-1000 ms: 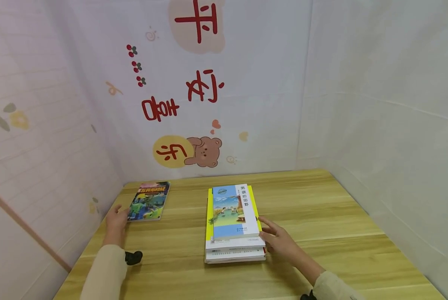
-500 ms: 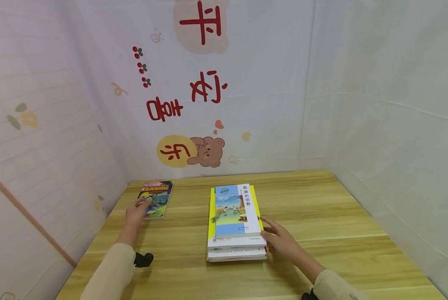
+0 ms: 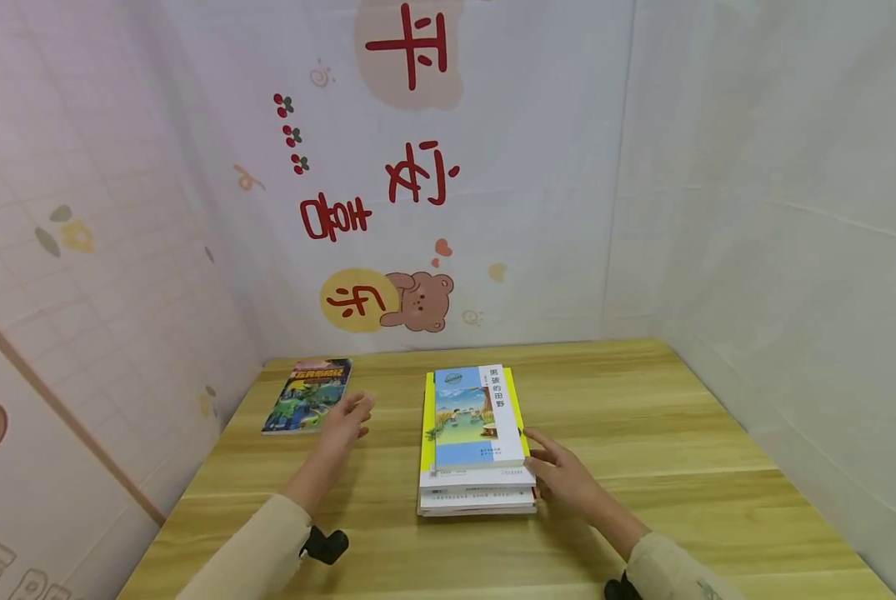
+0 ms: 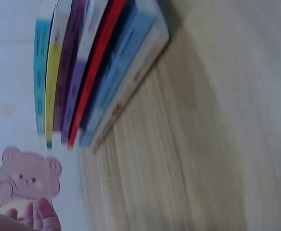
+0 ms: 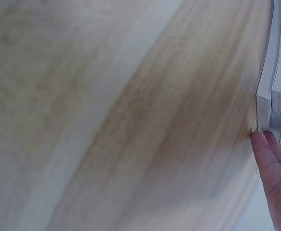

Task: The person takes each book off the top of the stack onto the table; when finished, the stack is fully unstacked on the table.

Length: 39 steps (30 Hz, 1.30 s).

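Note:
A stack of several books [image 3: 478, 498] lies near the middle of the table. Its top book [image 3: 466, 417] has a blue and white cover, with a yellow cover just beneath. In the left wrist view, the coloured spines [image 4: 95, 72] face my left hand. That hand [image 3: 342, 425] hovers with relaxed fingers between the stack and a colourful comic-style book [image 3: 310, 396], touching neither and holding nothing. My right hand [image 3: 563, 479] rests its fingertips on the right side of the stack. In the right wrist view, its fingers [image 5: 270, 161] reach the white page edges.
The wooden table [image 3: 643, 433] meets a printed cloth backdrop [image 3: 538, 167] at the back. Cloth walls also stand along the left and right sides.
My left hand has moved right, past the colourful book, toward the stack; the book stays about where it was. My right hand stays at the stack. The head view has shifted slightly.

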Motion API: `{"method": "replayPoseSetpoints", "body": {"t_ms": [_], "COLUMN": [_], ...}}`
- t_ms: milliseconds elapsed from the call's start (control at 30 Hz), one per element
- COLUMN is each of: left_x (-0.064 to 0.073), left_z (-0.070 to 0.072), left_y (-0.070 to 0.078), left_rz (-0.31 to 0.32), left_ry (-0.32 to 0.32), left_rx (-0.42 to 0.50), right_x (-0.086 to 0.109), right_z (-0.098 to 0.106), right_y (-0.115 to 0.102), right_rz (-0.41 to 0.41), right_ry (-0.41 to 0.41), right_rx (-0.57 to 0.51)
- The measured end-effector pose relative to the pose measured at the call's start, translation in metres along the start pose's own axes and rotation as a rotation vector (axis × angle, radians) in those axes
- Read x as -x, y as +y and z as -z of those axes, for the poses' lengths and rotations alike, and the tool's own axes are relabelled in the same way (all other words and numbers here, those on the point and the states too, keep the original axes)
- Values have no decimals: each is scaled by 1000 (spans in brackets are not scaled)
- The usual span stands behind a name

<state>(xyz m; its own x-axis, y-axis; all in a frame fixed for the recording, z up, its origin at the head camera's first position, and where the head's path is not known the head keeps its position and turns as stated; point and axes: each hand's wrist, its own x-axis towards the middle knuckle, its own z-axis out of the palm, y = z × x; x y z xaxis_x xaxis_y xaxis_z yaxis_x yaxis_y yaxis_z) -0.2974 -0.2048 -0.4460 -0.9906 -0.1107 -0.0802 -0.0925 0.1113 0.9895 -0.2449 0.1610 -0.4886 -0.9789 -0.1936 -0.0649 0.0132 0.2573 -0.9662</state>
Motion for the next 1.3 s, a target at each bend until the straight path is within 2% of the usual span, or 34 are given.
{"method": "replayPoseSetpoints", "body": {"t_ms": [200, 433, 633, 867, 1033, 1200, 1300], "left_x": [20, 39, 47, 56, 59, 52, 45], "left_z": [-33, -68, -87, -97, -98, -93, -86], "left_y": [0, -13, -21, -21, -25, -30, -35], "left_rz": [-5, 30, 7, -32, -80, -26, 12], "left_ry": [-51, -66, -98, -78, -109, -86, -75], "left_rx": [-27, -132, -104, -86, -56, -98, -87], "right_x": [-1, -1, 0, -3, -4, -4, -4], "right_z": [-1, -1, 0, 0, 1, 1, 0], "right_y": [-1, 0, -1, 0, 0, 1, 2], "right_rz": [1, 4, -4, -4, -8, -24, -29], "right_ry": [5, -8, 0, 3, 13, 17, 20], "right_rx": [5, -14, -3, 2, 5, 6, 6]}}
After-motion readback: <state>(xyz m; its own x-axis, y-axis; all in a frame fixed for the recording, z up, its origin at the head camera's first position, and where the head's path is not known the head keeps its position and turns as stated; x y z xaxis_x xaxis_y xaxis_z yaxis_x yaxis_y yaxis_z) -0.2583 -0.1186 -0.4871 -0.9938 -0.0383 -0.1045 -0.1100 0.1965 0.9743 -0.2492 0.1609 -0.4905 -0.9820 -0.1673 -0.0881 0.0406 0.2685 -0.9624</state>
